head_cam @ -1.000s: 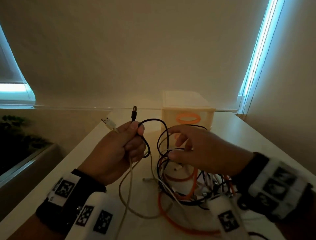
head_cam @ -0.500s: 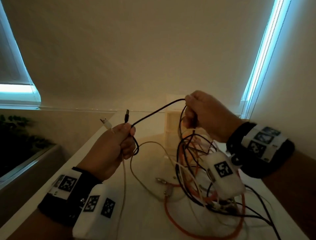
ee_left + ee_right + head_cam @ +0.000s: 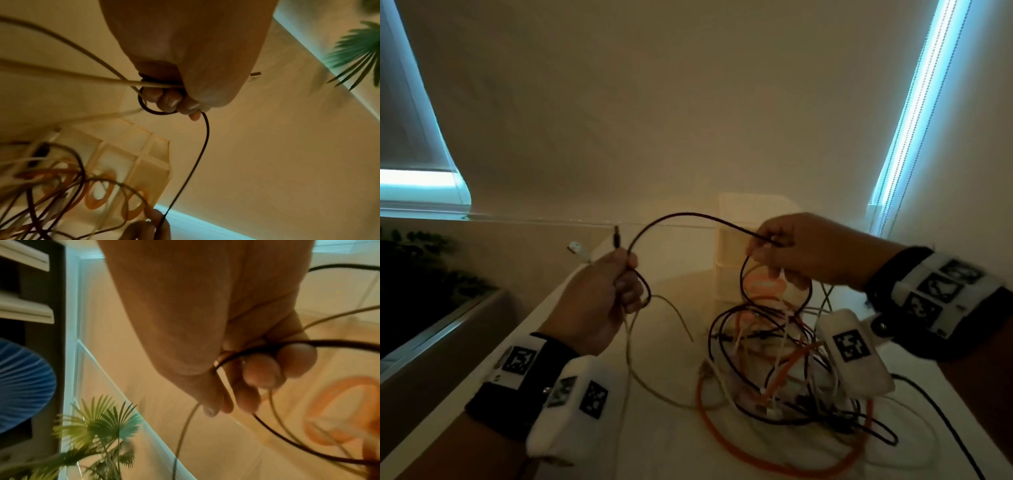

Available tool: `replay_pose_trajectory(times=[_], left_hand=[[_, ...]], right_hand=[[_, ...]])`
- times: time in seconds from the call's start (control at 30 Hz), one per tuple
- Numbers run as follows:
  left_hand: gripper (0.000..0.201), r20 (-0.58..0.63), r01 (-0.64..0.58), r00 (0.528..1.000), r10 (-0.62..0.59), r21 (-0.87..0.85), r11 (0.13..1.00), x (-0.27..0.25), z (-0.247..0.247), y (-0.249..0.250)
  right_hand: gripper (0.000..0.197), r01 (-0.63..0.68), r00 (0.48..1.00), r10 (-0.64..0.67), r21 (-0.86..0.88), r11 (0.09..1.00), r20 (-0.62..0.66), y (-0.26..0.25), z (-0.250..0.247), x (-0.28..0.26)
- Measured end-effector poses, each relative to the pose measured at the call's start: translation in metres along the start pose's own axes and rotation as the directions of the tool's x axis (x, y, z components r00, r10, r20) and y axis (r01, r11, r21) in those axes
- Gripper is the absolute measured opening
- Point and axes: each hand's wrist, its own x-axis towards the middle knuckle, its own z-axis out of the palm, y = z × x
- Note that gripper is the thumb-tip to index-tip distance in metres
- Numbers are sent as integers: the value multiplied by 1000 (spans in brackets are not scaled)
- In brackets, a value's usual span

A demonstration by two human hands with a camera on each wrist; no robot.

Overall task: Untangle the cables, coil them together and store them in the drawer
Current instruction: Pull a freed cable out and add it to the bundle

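Observation:
A tangle of black, white and orange cables [image 3: 784, 370] lies on the white table [image 3: 664, 445]. My left hand [image 3: 619, 274] is raised at centre left and grips the plug ends of a black cable [image 3: 681, 216] and a beige cable [image 3: 631, 359]; both plugs stick up above the fist. In the left wrist view the curled fingers [image 3: 172, 104] hold both strands. My right hand [image 3: 774, 246] is raised in front of the drawer unit [image 3: 732, 246] and pinches the same black cable [image 3: 339, 344] further along. The black strand arcs between the two hands.
The small cream drawer unit with orange oval handles [image 3: 98, 194] stands at the back of the table. A dark planter with a palm-like plant [image 3: 98, 431] sits off the table's left edge. A wall and window blinds close the far side.
My right hand rose out of the tangle with the black cable, lifting it away from the pile, then came a little lower and rightward. The left hand kept its grip, hardly moving.

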Motion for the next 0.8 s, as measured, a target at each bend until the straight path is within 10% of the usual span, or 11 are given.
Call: replay_pose_trajectory(times=[0.27,0.47,0.6,0.7,0.8], left_hand=[[35,232,-94,971,54,164,982,-26,36,-10],[29,43,11,999,3,-309,951,-19,23,12],[27,-9,6,1000,-12,-471,882,-17,17,18],[29,37,-13,999,29,-385,923,-25,28,17],[31,90,-82,990,110,-272,959,-33,39,15]], right_hand=[[25,85,985,-146,478,874,91,-19,36,-25],[64,-22,984,-119,753,658,133,16,17,-52],[65,-140,976,19,558,818,218,39,18,-72],[26,-118,965,32,321,940,259,24,30,-72],[35,-97,955,13,270,958,297,9,41,-73]])
